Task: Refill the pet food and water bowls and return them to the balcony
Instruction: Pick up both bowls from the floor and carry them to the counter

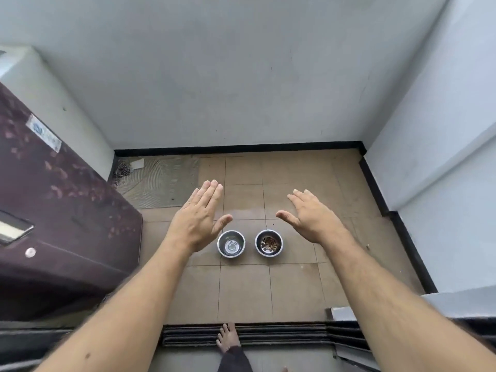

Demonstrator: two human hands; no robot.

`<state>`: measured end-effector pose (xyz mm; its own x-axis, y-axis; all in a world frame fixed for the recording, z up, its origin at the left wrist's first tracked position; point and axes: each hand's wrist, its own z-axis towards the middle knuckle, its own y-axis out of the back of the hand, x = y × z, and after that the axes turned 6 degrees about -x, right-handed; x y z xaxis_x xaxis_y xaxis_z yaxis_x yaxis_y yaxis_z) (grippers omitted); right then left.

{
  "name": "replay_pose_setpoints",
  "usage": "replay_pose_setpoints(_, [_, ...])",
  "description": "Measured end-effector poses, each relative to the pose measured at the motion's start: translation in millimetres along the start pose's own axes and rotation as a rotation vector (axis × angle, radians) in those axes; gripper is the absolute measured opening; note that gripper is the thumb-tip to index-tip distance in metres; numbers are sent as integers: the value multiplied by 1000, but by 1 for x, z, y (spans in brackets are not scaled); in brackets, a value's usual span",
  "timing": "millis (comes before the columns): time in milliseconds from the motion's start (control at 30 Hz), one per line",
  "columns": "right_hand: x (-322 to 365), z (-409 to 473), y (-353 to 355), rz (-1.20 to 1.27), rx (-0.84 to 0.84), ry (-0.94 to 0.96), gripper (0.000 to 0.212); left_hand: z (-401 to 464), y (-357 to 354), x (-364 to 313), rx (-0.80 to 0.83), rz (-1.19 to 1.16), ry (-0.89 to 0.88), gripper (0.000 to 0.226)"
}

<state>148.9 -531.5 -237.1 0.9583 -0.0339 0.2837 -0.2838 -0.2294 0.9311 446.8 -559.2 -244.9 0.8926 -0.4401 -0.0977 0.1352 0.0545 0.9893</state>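
Down on the tiled balcony floor (295, 288) two small steel bowls stand side by side, close but apart: the water bowl (231, 243) on the left with clear water in it, and just right of it the food bowl (269, 242) holding brown kibble. Both hands are stretched out above the bowls with fingers straight and holding nothing; the left hand (198, 218) hangs over the upper left of the water bowl, its thumb pointing toward it, and the right hand (311, 216) hangs up and to the right of the food bowl. Left of the water bowl stands a dark maroon appliance (59, 210) with a faded leaf pattern; it carries a pale sticker (44, 133) whose writing is too blurred to read. Below the bowls a bare foot (228, 336) rests on the dark door track (281, 335).
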Motion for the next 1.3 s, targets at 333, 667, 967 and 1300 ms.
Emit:
replay_pose_setpoints(333, [-5, 63, -37, 54, 48, -46, 82, 47, -51, 36, 35, -78, 28, 86])
replay_pose_setpoints(667, [-51, 139, -103, 85, 96, -22, 62, 93, -132, 28, 55, -150, 112, 68])
replay_pose_setpoints(967, [-92, 204, -184, 145, 105, -62, 52, 132, -222, 23, 45, -188, 185, 74])
replay_pose_setpoints(1300, [-101, 231, -355, 426, 45, -401, 39, 115, -396, 53, 210, -331, 264, 58])
